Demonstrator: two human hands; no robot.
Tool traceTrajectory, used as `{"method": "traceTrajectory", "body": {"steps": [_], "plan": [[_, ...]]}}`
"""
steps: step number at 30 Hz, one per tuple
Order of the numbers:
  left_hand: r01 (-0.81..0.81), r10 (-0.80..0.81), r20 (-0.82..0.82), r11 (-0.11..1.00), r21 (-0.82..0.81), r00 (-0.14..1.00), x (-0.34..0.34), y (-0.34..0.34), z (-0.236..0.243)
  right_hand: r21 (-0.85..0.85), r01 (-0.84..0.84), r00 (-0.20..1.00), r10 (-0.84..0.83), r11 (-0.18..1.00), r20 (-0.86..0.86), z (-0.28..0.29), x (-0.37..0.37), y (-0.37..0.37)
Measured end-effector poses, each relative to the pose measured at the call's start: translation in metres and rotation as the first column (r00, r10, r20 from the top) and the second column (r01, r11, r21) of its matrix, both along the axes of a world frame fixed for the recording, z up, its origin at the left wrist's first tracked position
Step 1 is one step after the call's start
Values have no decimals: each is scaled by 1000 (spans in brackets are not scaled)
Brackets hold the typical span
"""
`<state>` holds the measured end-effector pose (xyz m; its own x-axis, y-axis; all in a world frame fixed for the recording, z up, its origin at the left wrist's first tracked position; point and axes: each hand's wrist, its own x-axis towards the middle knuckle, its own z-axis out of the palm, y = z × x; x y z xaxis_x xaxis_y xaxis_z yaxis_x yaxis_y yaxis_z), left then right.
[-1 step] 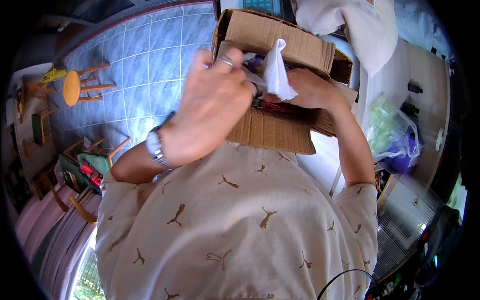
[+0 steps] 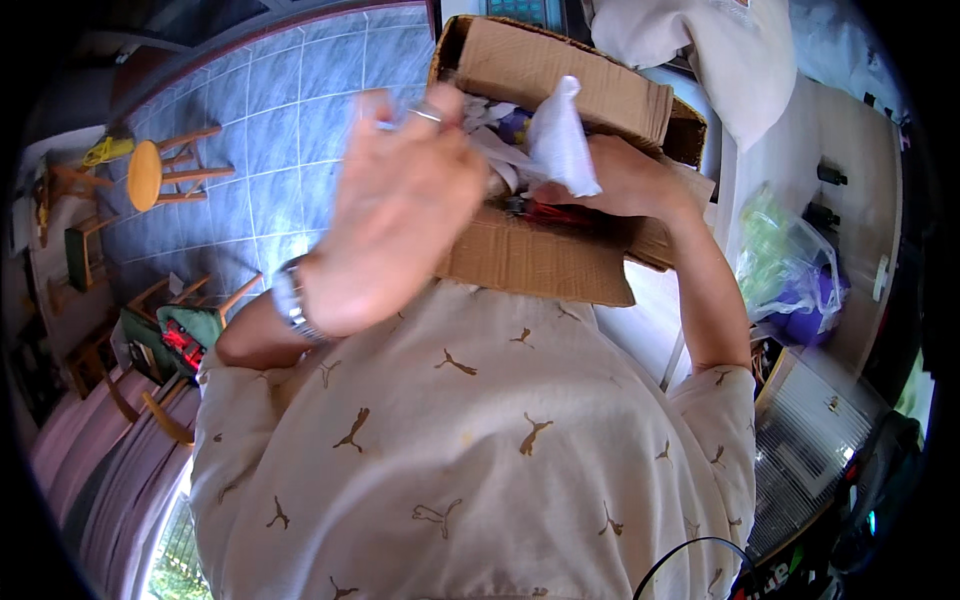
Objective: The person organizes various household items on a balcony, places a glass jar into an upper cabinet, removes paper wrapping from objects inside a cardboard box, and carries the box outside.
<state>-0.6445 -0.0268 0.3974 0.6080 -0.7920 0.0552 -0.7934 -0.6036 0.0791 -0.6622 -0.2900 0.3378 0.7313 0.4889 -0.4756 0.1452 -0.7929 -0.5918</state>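
An open cardboard box (image 2: 545, 270) stands in front of me with its flaps folded out. My left hand (image 2: 405, 205), with a ring and a wristwatch, is over the box's left edge; motion smears its fingers, and whether they hold anything cannot be seen. My right hand (image 2: 635, 180) reaches into the right side of the box, its fingers hidden behind white paper (image 2: 562, 145) that stands up out of it. Inside, a purple item (image 2: 514, 126) shows among more paper, and something red (image 2: 565, 214) lies near the front flap.
Blue floor tiles (image 2: 300, 120) and a round wooden stool (image 2: 146, 175) are at the left. A beige cloth (image 2: 740, 70) hangs at the upper right. Farther right sits a clear plastic bag (image 2: 775, 255) beside a purple object (image 2: 812, 300). Green-seated chairs (image 2: 185, 325) stand at the lower left.
My left hand has shifted left, away from the middle of the box, uncovering more of the paper inside. The white paper and my right hand have barely moved.
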Motion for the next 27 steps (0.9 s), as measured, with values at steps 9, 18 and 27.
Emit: {"method": "traceTrajectory", "body": {"steps": [9, 18, 27], "plan": [[-7, 25, 93, 981, -194, 995, -1, -32, -25, 255, 329, 923, -367, 909, 116, 8, -24, -30], [-16, 6, 95, 994, 105, 995, -7, -17, -49, 265, 607, 756, -647, 749, 100, 2, -28, -46], [42, -39, -117, 999, 18, 992, -6, -24, -56, 107, 695, 325, -444, 711, 835, 66, -44, -12]]}}
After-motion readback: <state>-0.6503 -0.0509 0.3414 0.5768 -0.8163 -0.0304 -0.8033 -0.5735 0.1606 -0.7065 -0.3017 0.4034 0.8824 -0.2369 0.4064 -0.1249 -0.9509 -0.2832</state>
